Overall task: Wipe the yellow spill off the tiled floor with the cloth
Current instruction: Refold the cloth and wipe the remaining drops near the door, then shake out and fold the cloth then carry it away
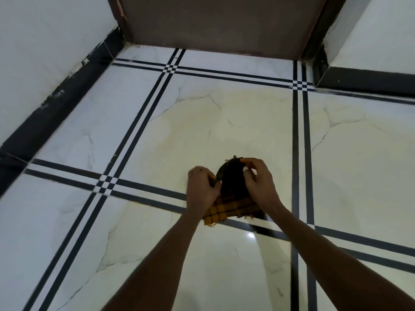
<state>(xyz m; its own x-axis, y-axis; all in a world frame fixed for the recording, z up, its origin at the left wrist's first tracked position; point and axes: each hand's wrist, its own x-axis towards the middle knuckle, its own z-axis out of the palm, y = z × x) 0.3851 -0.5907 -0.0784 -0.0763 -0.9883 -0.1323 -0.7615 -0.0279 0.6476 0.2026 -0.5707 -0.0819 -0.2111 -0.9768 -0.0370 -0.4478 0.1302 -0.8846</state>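
A dark cloth [232, 187] with an orange-and-black checked lower part is held up between both hands, just above the white tiled floor [157, 254]. My left hand [202, 187] pinches its left edge. My right hand [260, 182] grips its upper right edge with curled fingers. A faint yellowish smear [213, 124] spreads across the big tile beyond the cloth, toward the door. The cloth's frayed lower corners hang over a black tile stripe.
A brown door [215, 21] stands shut at the far end. White walls with black skirting [56, 97] close in on the left and on the right [368, 79]. Double black lines [143, 117] cross the floor.
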